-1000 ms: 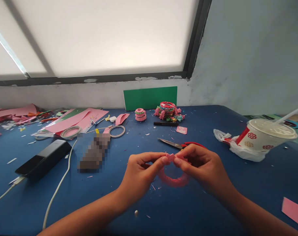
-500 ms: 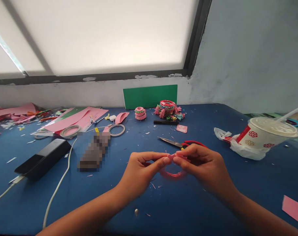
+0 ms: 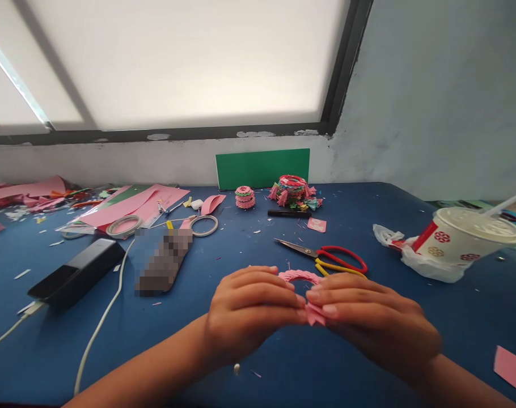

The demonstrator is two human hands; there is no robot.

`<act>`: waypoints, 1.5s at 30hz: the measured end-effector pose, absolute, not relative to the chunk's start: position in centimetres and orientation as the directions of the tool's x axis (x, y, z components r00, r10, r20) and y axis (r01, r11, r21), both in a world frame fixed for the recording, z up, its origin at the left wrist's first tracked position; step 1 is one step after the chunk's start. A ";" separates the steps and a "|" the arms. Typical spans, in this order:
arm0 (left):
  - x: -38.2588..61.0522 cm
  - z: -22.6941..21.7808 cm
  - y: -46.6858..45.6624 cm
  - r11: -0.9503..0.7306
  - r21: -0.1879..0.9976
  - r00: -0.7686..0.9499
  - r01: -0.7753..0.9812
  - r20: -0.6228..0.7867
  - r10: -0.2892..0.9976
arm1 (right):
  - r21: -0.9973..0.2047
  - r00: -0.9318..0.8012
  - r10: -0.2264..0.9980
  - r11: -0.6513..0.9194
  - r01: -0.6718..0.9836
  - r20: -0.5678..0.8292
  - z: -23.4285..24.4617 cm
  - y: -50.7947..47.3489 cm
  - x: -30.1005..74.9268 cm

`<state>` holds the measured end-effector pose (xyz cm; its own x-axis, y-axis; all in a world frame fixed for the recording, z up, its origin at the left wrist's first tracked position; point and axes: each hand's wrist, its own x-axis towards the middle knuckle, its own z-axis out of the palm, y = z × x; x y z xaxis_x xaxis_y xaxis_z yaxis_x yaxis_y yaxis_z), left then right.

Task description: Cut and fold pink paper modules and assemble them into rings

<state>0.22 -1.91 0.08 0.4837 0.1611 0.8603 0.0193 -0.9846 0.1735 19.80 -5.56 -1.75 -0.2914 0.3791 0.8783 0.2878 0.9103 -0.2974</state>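
A ring of folded pink paper (image 3: 300, 275) is held between my two hands above the blue table. My left hand (image 3: 252, 309) closes on its left side, fingers together. From the right, my right hand (image 3: 375, 317) grips the other side, fingertips almost meeting those of the left. A small pointed pink fold (image 3: 315, 315) sticks out between the fingertips on the near side. The thumbs are mostly hidden below the fingers. Just beyond my right hand lie scissors (image 3: 326, 258) with red and yellow handles.
Behind stand a small stack of pink paper rings (image 3: 245, 197) and a multicoloured paper stack (image 3: 292, 190). A lidded cup (image 3: 462, 238) with a straw is at right. A black device (image 3: 77, 272) with a cable, tape rolls (image 3: 204, 225) and pink sheets (image 3: 126, 209) lie left.
Both hands have moved nearer to me and turned palms down over the ring. The ring's arc, earlier on the near side of the fingertips, now shows beyond them.
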 end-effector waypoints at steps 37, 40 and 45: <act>0.1 0.2 -2.5 -0.931 0.358 0.526 0.077 0.779 0.343 | -0.560 -0.142 0.604 0.788 0.256 0.784 -1.3 -5.8 18.9; -0.5 0.3 -3.1 -0.989 0.114 0.589 0.093 0.795 0.147 | -0.299 -0.304 0.407 0.890 0.343 0.861 -0.7 -6.1 19.2; -0.8 -0.1 -4.0 -0.984 -0.017 0.549 0.177 0.831 0.084 | -0.059 -0.496 0.283 0.906 0.419 0.821 -0.4 -6.5 20.3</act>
<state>-0.76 -3.96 -0.08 0.5493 0.0844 0.8313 0.1770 -0.9841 -0.0170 20.30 -6.54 -0.37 -0.4959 0.2831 0.8210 0.4193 0.9059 -0.0591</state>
